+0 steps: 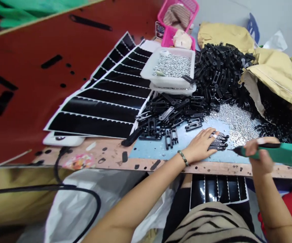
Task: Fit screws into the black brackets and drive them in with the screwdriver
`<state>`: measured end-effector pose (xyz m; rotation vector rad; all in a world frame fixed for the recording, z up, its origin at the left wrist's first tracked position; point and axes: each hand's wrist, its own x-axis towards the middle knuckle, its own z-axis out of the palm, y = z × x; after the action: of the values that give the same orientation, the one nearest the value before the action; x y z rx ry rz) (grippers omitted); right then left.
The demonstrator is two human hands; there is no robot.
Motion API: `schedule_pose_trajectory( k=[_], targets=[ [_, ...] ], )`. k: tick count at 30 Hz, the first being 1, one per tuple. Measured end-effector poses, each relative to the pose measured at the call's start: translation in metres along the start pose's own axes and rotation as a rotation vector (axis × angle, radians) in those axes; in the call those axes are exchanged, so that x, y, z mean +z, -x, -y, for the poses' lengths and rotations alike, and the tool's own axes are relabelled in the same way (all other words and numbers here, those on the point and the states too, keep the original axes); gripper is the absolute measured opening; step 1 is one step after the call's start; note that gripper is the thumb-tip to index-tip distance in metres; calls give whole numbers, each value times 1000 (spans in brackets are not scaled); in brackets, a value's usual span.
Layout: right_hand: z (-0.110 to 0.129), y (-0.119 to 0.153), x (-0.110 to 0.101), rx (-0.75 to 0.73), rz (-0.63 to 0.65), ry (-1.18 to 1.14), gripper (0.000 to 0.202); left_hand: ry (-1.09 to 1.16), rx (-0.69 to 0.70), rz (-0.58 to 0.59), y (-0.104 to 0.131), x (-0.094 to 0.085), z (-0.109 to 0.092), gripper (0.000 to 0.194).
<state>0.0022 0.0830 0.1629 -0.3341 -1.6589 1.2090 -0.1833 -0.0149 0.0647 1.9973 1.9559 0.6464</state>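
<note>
**Row of black parts (pixel 219 144) was partly covered by an outspread left hand (pixel 203 145)**

Room for moving was bounded in front by the wooden bench edge (pixel 217 167), behind by a heap of black pieces (pixel 219 67), and at the right by a paper sack (pixel 280 74); a strip of blue mat (pixel 146 152) was exposed left of the wrist. The row was laid under and just right of the left hand's fingers, which were extended and pressed flat; a green power tool (pixel 288 153) was gripped in the right hand (pixel 261 155), its fingers curled around it; its tip was pointed at the row, though contact could not be told. Small silver pieces (pixel 242 123) were scattered beyond; a white tub (pixel 167 81) was filled with more; black sheets (pixel 105 91) were spread beside a red panel (pixel 34 40).
</note>
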Motion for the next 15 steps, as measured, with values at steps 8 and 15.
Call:
schedule_pose_trajectory(
  k=[8,15],
  targets=[
    [20,55,-128,8,-678,380,32,-205,-38,66,-3,3,-5,65],
    [53,105,-177,25,-941,1022,52,-216,-5,42,-18,-4,-10,82]
  ],
)
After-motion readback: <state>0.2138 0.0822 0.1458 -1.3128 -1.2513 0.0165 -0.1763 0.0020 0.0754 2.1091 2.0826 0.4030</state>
